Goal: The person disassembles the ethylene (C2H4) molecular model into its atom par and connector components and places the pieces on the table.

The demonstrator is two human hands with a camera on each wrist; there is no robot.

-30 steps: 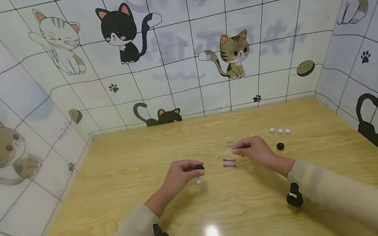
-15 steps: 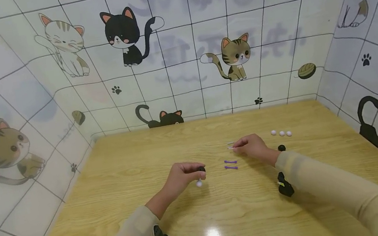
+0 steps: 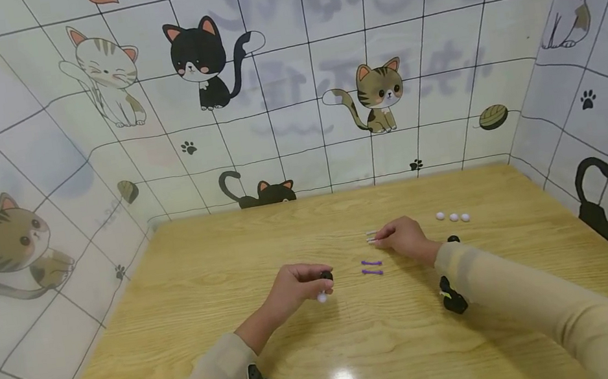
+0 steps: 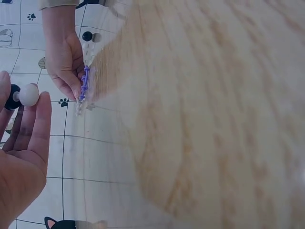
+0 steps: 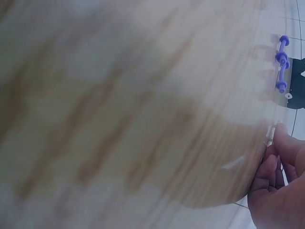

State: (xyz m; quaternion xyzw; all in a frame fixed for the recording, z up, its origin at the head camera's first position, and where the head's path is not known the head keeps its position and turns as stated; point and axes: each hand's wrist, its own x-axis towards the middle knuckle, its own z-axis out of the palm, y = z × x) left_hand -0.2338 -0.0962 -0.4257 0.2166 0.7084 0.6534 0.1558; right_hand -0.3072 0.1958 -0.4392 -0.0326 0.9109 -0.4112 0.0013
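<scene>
Looking down from the head cam, you get the whole wooden table (image 3: 264,241) boxed in by cat-print tile walls (image 3: 289,87). The left hand (image 3: 293,286) sits near the middle, the right hand (image 3: 402,237) a bit further back. Only this view shows the three white balls (image 3: 452,217) lined up to the right, and the black ball (image 3: 453,238) peeking out behind the right sleeve.

The left wrist cam shows what the head cam blurs: the left fingertips pinch a small piece with a white ball (image 4: 28,94) and a black ball (image 4: 12,97) on a short peg. The right wrist cam shows the right fingers pinching a clear rod (image 5: 271,132) down at the table, with two purple connectors (image 5: 282,63) lying just beyond.

Compared with a second ago, the right forearm has swung inward so it now covers most of that black ball, and the left hand has barely moved.
</scene>
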